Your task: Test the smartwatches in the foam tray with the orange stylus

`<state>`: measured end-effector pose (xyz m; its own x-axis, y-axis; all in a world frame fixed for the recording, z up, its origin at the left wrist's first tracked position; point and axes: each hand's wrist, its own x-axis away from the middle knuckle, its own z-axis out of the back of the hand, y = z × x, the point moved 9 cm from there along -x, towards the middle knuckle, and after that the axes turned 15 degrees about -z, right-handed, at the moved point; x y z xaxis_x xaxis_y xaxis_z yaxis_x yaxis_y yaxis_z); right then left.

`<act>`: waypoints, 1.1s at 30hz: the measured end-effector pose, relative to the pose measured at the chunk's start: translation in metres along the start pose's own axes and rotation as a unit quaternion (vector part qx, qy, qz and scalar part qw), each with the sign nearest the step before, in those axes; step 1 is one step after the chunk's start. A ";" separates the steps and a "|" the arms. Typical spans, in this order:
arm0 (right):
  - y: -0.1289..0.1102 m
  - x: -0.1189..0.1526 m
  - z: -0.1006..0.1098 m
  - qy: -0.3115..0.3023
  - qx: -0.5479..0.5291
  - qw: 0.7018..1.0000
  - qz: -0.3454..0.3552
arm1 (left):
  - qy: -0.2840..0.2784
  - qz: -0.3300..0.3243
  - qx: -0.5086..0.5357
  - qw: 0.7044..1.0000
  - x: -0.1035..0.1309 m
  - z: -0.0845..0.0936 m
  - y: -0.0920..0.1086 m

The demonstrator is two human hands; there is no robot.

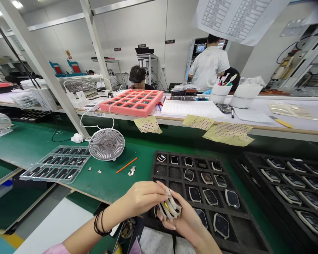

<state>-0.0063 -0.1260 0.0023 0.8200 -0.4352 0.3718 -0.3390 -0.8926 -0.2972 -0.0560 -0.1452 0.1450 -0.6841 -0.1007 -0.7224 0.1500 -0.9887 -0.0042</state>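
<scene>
My right hand (pixel 187 218) is wrapped round a small stack of watch cases (pixel 170 209) with pale rims, held over the near left part of a black foam tray (pixel 243 225). A yellow bit shows among the cases. From the left, my left hand (pixel 145 197) reaches the top of the stack, its fingers pressed together against it. Several watches with dark screens, such as one watch (pixel 221 225), lie in the tray's compartments. One watch (pixel 162 158) at the tray's far left corner has a lit screen.
A round fan (pixel 106 144), an orange stick (pixel 126 165) and a clear tray of black parts (pixel 29 175) are on the green bench. More watches fill a right-hand tray (pixel 278 190). A pink foam tray (pixel 148 112) sits on the shelf. Two people are beyond.
</scene>
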 end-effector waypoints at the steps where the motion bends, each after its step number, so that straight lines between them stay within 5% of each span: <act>1: 0.000 0.001 -0.001 -0.004 0.002 1.000 -0.002 | -0.001 -0.001 -0.001 1.000 0.000 0.001 0.000; 11: 0.002 0.008 -0.001 -0.012 0.048 0.999 -0.015 | -0.055 0.010 0.081 0.995 -0.004 -0.010 -0.003; 19: 0.026 0.006 0.020 -0.044 0.098 0.983 -0.151 | -0.125 0.184 0.313 0.923 0.002 -0.041 -0.028; 25: 0.007 0.002 0.039 -0.045 0.120 0.988 -0.084 | -0.161 0.312 0.369 0.860 0.013 -0.082 -0.061; 28: -0.012 0.001 0.058 0.011 0.125 0.992 -0.007 | -0.215 0.321 0.408 0.827 0.010 -0.106 -0.067; 33: -0.050 0.024 0.074 0.065 0.119 0.985 0.103 | -0.230 0.304 0.396 0.835 -0.009 -0.131 -0.081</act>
<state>0.0641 -0.0834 -0.0390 0.6740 -0.6292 0.3870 -0.3613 -0.7377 -0.5703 0.0312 -0.0494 0.0612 -0.8824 -0.4632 -0.0824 0.1742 -0.4843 0.8574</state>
